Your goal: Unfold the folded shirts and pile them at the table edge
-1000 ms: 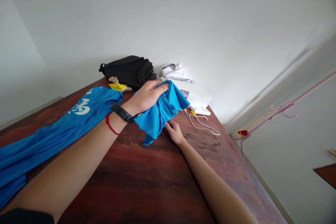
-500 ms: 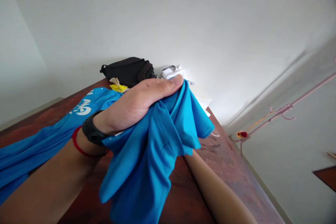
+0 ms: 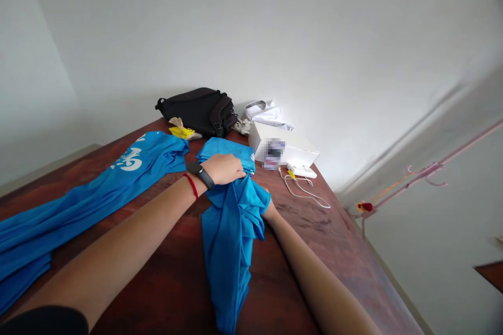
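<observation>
A blue shirt (image 3: 226, 241) hangs bunched in front of me, its lower end trailing down toward the near side of the table. My left hand (image 3: 223, 168), with a dark band and a red string on the wrist, is closed on its upper part. At the shirt's right side, my right hand (image 3: 269, 207) grips the gathered cloth, its fingers mostly hidden by it. Just behind my left hand lies a folded blue cloth (image 3: 223, 147) with a bit of white print. Another blue shirt (image 3: 145, 165), with a white print, stretches across the table's left side.
On the reddish-brown table (image 3: 165, 267), a black bag (image 3: 196, 110) rests against the wall. Near it are a yellow packet (image 3: 181, 132), a white box (image 3: 291, 144), white cloth (image 3: 267, 112) and a white cable (image 3: 304, 194). A pink rack (image 3: 428, 165) stands at the right.
Both hands have moved away from me and lower with the blue shirt. My left hand has turned back-up, and the folded blue cloth and white box have come into sight.
</observation>
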{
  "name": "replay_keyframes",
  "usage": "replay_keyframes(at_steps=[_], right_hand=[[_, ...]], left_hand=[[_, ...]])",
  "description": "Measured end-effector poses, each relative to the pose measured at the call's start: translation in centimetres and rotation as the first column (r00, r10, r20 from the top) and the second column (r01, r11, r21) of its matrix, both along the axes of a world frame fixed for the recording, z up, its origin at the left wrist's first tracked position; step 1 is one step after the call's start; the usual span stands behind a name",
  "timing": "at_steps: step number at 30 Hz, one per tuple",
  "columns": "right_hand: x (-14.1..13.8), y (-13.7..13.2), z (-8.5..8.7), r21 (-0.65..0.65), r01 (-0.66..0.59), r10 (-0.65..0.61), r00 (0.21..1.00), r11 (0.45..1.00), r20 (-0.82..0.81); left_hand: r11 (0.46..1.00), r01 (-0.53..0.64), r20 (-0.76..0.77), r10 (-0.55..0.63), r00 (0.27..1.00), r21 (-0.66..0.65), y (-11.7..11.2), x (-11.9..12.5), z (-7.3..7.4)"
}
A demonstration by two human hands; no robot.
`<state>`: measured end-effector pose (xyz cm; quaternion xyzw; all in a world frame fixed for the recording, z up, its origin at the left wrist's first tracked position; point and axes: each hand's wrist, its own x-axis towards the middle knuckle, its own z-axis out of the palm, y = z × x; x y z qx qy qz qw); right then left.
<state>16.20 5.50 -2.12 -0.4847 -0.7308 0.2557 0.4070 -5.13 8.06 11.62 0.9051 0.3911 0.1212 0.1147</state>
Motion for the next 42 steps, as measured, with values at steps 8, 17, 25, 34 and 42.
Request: replay_keyframes(at_steps=[8, 17, 25, 34, 42], right_hand=[[-0.9, -0.3, 0.9, -0.134, -0.004, -0.036, 0.954, 0.991, -0.298], [-0.5, -0.4, 1.0, -0.12, -0.023, -0.007, 0.971, 0.993, -0.24], [-0.1, 0.3, 0.3, -0.158, 0.0, -0.05, 0.949, 0.987, -0.311], [0.3, 0.9, -0.4, -0.152, 0.015, -0.07, 0.929, 0.988, -0.364], [-0.3, 0.1, -0.2, -0.129, 0.016, -0.034, 0.99, 0.992, -0.134]], left_hand=[[0.995, -0.067, 0.019, 0.066, 0.998, 0.073, 0.8, 0.2, -2.8], [1.0, 0.013, -0.083, -0.014, 0.996, -0.013, 1.5, 1.1, -5.3], [1.0, 0.008, 0.061, -0.008, 0.998, -0.004, 1.8, 1.3, -4.8], [0.994, -0.111, 0.403, 0.093, 0.91, 0.021, 2.0, 2.1, -3.1], [0.939, -0.178, 0.92, 0.329, 0.215, -0.294, 3.3, 0.6, -0.6]])
